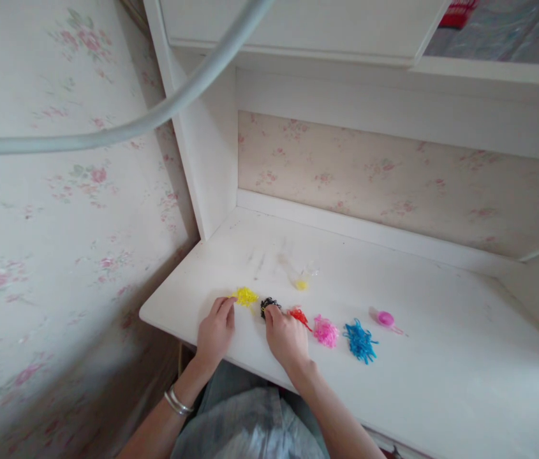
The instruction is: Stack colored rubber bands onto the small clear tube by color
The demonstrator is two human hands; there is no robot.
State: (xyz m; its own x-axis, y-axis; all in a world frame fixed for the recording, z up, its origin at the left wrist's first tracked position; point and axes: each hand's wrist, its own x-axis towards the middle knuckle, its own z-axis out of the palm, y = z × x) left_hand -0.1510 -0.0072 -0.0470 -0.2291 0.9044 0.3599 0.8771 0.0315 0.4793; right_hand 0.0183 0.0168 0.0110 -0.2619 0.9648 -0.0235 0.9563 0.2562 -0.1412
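5 colours in a slanting row across the lower middle of the frame, head view: at the left end a bright yellow heap of thin, rubbery-looking strands [246,296], then a small black heap of glossy loops [269,301], a small red heap of thin strands [299,314], a pale pink heap of short strands [325,331] and, at the right end, a spread blue heap of strands [361,341].

At the yellow heap's left edge: the bare left hand [216,328], with a silvery metal bracelet [178,403] at the wrist. Thumb and forefinger nearly together at the tips, right by the yellow strands; cannot tell whether holding any.

At lower centre: the bare right hand [287,335], bent over the black heap and partly covering it. Fingers curled, tips close together, with a thin yellow loop [264,310] beside them against the black; cannot tell whether gripped.

Beneath all 5 heaps, a white, round-cornered desk top [441,376]. Behind the row, near the frame's centre, a small yellow clump [302,284] beside something clear. Right of the blue heap, a round magenta piece [386,319]. Across the upper left, a thick pale curved tube [154,118] before flowered wallpaper [11,223].
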